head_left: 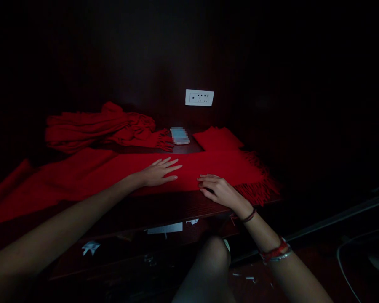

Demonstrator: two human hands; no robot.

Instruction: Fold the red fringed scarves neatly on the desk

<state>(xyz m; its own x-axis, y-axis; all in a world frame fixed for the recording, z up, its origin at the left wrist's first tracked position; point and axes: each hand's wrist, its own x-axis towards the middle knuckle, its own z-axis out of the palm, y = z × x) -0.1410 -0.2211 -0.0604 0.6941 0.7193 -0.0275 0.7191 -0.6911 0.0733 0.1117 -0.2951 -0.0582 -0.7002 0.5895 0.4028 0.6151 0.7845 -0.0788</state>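
Observation:
A long red fringed scarf [91,172] lies spread across the dark wooden surface, its tassels at the right end. My left hand [159,172] rests flat on the scarf with fingers spread. Near the scarf's front edge, my right hand [216,188] lies on the cloth, its fingers loosely bent and nothing seen in them. Behind the scarf on the left is a bunched red scarf [97,128] with fringe. At the back right sits a folded red cloth [219,139]. A blurred light-blue box-like item [179,135] lies between them.
A white power socket [199,97] is on the dark back wall. Below the front edge, white paper scraps [91,247] and a pale strip [165,228] show in the gloom. My knee [213,256] is under the edge. A pale cable [342,265] lies at lower right.

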